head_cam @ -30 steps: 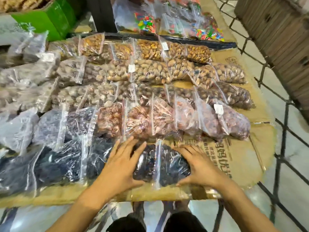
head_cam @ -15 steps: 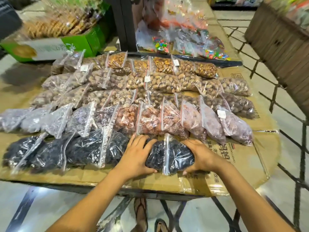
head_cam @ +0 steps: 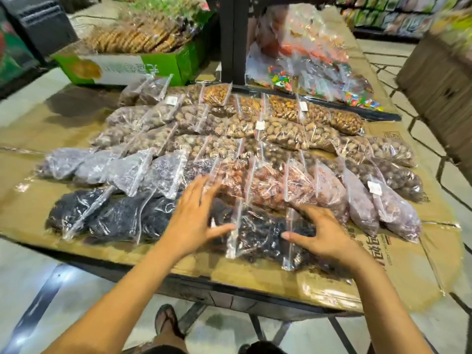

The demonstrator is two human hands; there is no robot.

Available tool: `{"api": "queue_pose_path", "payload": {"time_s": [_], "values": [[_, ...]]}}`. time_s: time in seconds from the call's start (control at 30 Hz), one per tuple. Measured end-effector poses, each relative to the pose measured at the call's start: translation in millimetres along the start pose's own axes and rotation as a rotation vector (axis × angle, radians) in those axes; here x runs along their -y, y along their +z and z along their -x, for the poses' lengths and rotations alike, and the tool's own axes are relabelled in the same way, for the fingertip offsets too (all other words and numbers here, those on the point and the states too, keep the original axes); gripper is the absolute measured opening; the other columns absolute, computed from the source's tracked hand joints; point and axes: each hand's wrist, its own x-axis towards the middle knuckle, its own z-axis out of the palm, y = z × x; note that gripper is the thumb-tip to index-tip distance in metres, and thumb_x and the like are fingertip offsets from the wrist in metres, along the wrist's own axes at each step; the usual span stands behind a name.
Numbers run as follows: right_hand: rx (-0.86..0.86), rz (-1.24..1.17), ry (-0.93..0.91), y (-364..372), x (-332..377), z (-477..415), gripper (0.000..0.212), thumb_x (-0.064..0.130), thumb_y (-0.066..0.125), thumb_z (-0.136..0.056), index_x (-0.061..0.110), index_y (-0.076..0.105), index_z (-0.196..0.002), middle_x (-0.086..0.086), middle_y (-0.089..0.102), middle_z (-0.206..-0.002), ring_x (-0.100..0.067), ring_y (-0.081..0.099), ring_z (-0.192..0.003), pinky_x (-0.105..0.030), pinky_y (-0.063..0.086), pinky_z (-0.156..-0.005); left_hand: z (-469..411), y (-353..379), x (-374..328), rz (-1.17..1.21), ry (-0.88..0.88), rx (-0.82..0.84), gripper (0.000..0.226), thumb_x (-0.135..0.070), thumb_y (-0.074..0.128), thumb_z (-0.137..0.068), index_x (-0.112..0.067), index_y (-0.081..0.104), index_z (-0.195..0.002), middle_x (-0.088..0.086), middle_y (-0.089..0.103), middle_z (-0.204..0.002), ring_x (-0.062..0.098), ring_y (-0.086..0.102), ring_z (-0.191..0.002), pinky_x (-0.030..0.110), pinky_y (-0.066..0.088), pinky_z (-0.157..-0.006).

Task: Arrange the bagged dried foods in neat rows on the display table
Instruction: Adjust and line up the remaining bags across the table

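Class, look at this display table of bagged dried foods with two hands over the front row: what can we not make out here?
Head view, the only one:
- White labels on the bags: too small to read.
- Shelves at top right: blurred.
- Front-row dark bags: partly hidden by the left hand and right hand.
- Green box: print blurred.

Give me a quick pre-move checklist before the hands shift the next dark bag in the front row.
1. Left hand free: ok, fingers spread, gripping nothing.
2. Right hand free: ok, open, resting on the dark bags.
3. Front row straight: not ok, the two right-end bags sit nearer the edge than the rest.
4. Space right of the row: ok, bare cardboard.
5. Red bags behind undisturbed: ok.
6. Bag seals shut: cannot tell.
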Motion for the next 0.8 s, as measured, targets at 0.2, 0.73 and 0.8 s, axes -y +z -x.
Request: {"api": "queue_pose_path", "payload": {"time_s": [0.2, 0.73, 0.8], "values": [[-0.160, -0.103, -0.080, 34, 103, -63, 0.071, 0.056, 0.063, -0.078, 0.020, 0.043, -0.135, -0.003, 0.048, -0.137, -0.021, 0.040, -0.129, -0.035, 0.035, -0.106, -27, -60, 144, 0.009, -0.195, -0.167, 0.103, -0.081, 0.043, -0.072, -0.013, 0.024, -0.147, 0.017, 0.021, -0.155, 0.035, 0.017, -0.144, 0.056, 0.019, -0.115], [-0.104, 0.381, -0.245, 156, 357, -238, 0.097, 0.075, 0.059, -0.067, 0.010, 0.038, -0.136, -0.015, 0.047, -0.133, -0.034, 0.035, -0.124, -0.045, 0.025, -0.106, -60, -108, 424, 0.168, -0.542, -0.074, 0.100, -0.086, 0.038, -0.063, -0.017, 0.049, -0.134, 0.024, 0.046, -0.137, 0.039, 0.040, -0.129, 0.048, 0.033, -0.108], [-0.063, 0.376, -0.201, 160, 368, -248, 0.098, 0.077, 0.051, -0.071, 0.010, 0.032, -0.139, -0.018, 0.049, -0.133, -0.034, 0.037, -0.126, -0.045, 0.022, -0.107, -61, -105, 426, 0.254, -0.755, -0.142, 0.094, -0.084, 0.042, -0.067, -0.017, 0.048, -0.133, 0.024, 0.053, -0.130, 0.042, 0.048, -0.122, 0.048, 0.040, -0.103]]}}
